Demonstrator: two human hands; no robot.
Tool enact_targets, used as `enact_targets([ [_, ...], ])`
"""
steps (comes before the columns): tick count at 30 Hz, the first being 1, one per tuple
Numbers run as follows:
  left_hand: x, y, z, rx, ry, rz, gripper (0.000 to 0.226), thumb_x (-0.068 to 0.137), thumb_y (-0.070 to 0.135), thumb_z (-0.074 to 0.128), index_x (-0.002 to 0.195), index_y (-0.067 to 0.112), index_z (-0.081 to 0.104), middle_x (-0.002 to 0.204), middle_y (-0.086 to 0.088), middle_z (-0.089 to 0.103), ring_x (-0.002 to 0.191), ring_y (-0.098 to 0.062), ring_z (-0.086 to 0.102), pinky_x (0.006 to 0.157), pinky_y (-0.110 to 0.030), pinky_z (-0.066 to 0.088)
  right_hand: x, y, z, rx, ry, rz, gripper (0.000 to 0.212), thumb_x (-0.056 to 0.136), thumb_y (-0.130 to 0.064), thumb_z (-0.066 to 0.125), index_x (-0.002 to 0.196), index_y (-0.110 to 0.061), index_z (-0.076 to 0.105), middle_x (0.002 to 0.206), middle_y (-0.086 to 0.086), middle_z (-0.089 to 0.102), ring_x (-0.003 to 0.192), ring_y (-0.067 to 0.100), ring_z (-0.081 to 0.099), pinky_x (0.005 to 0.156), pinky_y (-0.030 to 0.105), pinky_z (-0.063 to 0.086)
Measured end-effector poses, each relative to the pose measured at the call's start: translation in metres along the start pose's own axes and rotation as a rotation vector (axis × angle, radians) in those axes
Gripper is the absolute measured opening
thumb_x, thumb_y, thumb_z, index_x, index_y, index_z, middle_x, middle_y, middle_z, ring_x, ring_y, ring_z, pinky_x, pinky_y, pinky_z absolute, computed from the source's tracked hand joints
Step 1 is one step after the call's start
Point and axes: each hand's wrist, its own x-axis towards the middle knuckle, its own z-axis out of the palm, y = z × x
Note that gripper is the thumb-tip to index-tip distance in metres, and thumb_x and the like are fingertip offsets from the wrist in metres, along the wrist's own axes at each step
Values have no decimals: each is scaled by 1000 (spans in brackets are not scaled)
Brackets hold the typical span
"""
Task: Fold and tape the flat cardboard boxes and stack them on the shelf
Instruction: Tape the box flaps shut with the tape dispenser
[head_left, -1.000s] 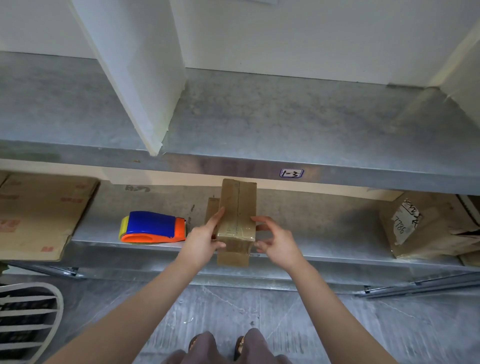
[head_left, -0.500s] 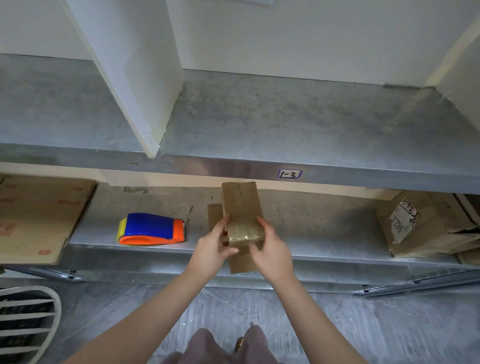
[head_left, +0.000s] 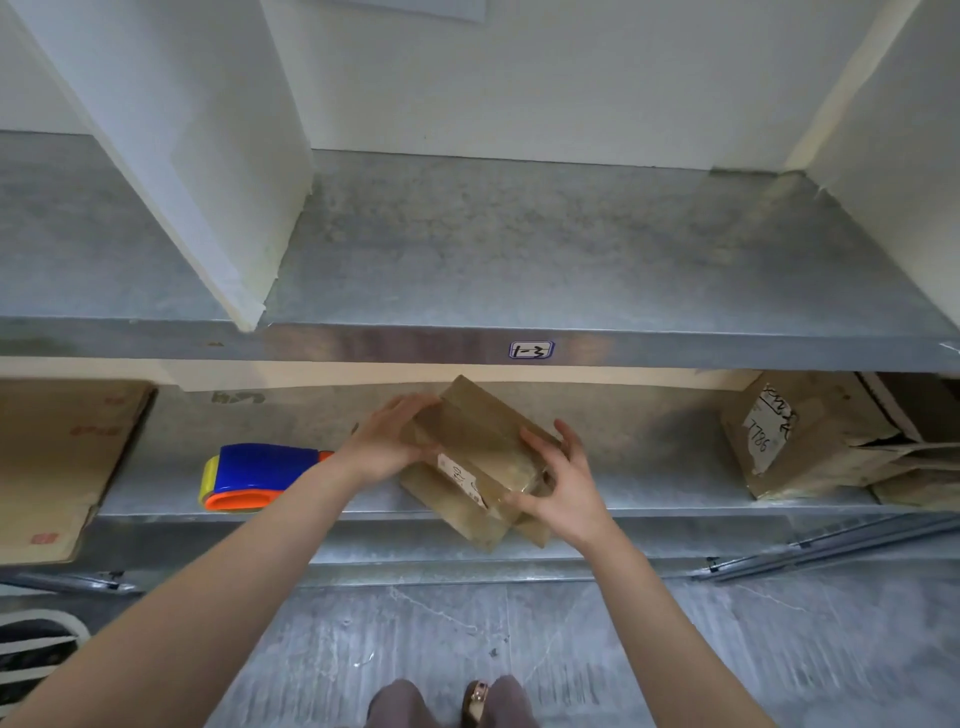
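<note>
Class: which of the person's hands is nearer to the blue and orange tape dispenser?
Left. The left hand grips the small box just right of the tape dispenser; the right hand holds the box's far side.

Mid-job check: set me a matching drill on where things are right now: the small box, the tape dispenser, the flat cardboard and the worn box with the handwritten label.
Things:
1. small taped box
2. tape dispenser
3. flat cardboard
4. worn box with handwritten label

Places:
A. far left of the lower shelf
B. held between the left hand and the right hand
C. far right of the lower shelf
D. on the lower shelf, just left of the left hand

Pairs: 1-B, 2-D, 3-A, 4-C
</note>
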Motion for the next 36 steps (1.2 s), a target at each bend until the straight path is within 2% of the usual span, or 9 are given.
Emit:
enact_targets([
  [6,-36,6,34,-28,65,97,47,77,43,76,118,34,54,109,12,52,92,-1,56,86,-25,49,8,4,-8,9,215,66,58,81,-7,71,134,-22,53,136,10,41,127,24,46,104,16,26],
  [9,-38,6,35,11,134,142,46,73,45,78,114,40,56,120,10,44,109,-9,49,99,-31,43,18,1,-9,77,83,52,51,91,-11,61,138,-27,50,144,4,40,132,20,42,109,24,30],
  [13,-24,-2,7,162,-69,101,82,68,36,83,130,52,31,153,23,1,142,-15,9,112,-39,25,32,-6,0,41,32,26,49,95,-34,59,142,-37,45,146,2,38,132,19,42,111,31,32],
  [18,-23,-15,5,169,-2,153,71,70,27,83,113,60,39,135,27,15,132,-16,31,100,-22,32,39,-7,15,-93,108,10,66,90,-32,64,147,-41,32,146,10,29,128,28,44,107,36,41],
  [23,-22,-11,13,96,14,69,58,72,29,83,112,50,46,155,21,2,128,-2,20,103,-22,26,35,-7,22,42,99,38,71,88,-40,66,148,-41,29,154,6,21,140,24,32,107,26,30],
  [27,-23,4,16,92,24,17,80,63,41,87,125,45,35,139,8,25,127,-19,36,99,-29,37,31,-7,20,32,91,19,74,86,-41,69,149,-34,30,160,9,12,149,22,14,111,28,23],
  [29,-31,6,23,86,26,-26,90,59,46,87,131,43,34,135,3,28,126,-23,33,106,-39,36,27,-7,19,43,101,35,71,87,-38,69,148,-31,32,157,13,19,144,25,26,107,26,28],
  [31,-44,4,35,0,69,-29,87,61,41,88,132,38,39,131,2,29,124,-21,39,109,-34,35,23,-8,18,51,130,41,64,89,-33,68,146,-28,38,147,14,35,132,26,42,105,27,34],
  [36,-76,9,73,-72,299,13,59,78,28,78,128,30,47,128,4,34,109,-12,49,94,-33,48,14,-13,18,139,64,-15,47,87,-23,71,130,-20,53,124,3,61,116,21,59,96,25,44],
])
